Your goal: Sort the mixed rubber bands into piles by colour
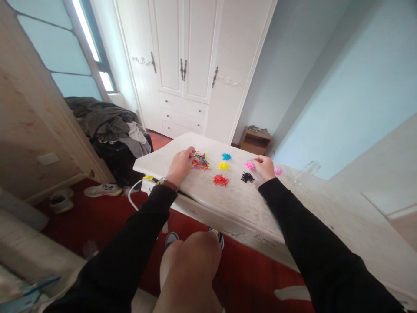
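My left hand (181, 165) rests on the white table (234, 204) with its fingers curled and pinching at the edge of a mixed pile of many-coloured small plastic pieces (200, 161). My right hand (264, 167) lies between two pink piles: its fingertips pinch at the left pink pile (249, 165), and the other pink pile (278, 171) sits just right of the hand. Sorted small piles lie between the hands: blue (226, 156), yellow (223, 166), red (220, 180) and black (247, 177).
A clear glass (306, 172) lies tipped on the table to the right. A white wardrobe (192, 65) stands behind, a small wooden stool (255, 140) by the wall, clothes on a dark bag (114, 130) at left, shoes (103, 190) on the red floor. My knees (190, 265) are below the table edge.
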Action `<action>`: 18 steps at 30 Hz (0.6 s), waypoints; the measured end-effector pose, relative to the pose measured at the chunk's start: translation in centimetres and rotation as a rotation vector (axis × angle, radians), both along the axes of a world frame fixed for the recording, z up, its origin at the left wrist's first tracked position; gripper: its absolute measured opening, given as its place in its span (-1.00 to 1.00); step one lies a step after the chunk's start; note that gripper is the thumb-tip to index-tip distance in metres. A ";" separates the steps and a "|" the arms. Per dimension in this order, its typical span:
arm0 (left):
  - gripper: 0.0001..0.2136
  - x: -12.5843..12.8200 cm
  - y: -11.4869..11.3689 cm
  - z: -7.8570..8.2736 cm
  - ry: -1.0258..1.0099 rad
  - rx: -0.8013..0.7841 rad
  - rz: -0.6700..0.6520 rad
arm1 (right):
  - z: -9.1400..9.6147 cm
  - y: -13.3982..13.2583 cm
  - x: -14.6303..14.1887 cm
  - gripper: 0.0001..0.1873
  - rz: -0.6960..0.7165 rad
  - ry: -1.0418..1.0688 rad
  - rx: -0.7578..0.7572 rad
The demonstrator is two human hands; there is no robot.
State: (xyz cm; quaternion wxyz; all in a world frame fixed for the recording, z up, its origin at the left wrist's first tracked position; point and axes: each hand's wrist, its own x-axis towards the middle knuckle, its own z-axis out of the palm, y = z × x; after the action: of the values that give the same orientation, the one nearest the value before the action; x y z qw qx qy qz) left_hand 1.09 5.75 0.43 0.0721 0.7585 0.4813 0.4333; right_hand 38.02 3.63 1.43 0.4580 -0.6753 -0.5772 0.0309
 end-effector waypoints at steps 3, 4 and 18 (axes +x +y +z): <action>-0.81 0.0 0.0 0.0 -0.002 0.012 -0.028 | 0.1 -0.1 -0.1 -0.86 0.007 0.004 -0.004; -0.83 0.0 0.0 0.0 0.001 0.020 -0.039 | 0.2 -0.2 -0.2 -0.86 0.009 0.004 -0.005; -0.86 3.2 -2.5 0.4 -0.075 0.087 -0.304 | 2.6 -3.3 -7.9 -0.90 0.505 -0.349 0.228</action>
State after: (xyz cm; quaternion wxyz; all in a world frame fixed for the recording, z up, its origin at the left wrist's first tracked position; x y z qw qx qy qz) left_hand 4.28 3.22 0.82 0.1219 0.8084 0.3386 0.4658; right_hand 30.11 0.34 4.03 0.4027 -0.4502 -0.7961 -0.0377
